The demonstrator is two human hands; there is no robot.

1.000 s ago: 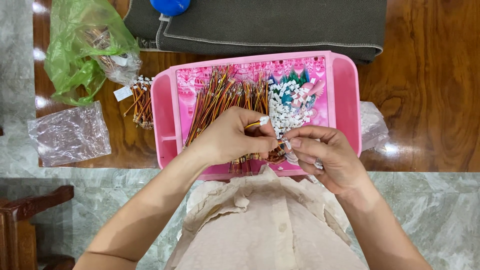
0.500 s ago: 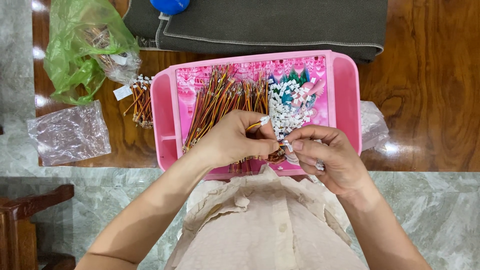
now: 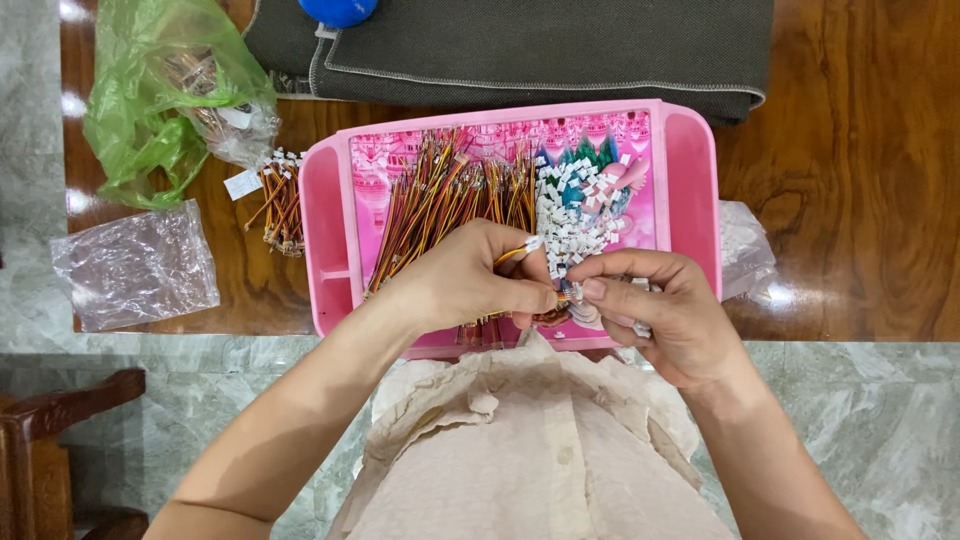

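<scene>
Hands meet at 6 o'clock of one pink tray point(image 3: 690, 180): your left hand point(image 3: 470, 285) pinches one wire lead point(image 3: 512, 255), right hand point(image 3: 655, 315) pinches one white connector point(image 3: 572, 293). Two bags point(image 3: 135, 265) at 9 o'clock.

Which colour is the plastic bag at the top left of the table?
The plastic bag is translucent green; the head view shows it, crumpled on the wooden table.

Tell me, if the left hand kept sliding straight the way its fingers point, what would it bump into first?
The left hand points rightward toward the right hand, and their fingertips nearly meet over the pink tray. It would probably meet the right hand's fingers first, at the small wire piece pinched between them; depth is hard to judge from above.
</scene>
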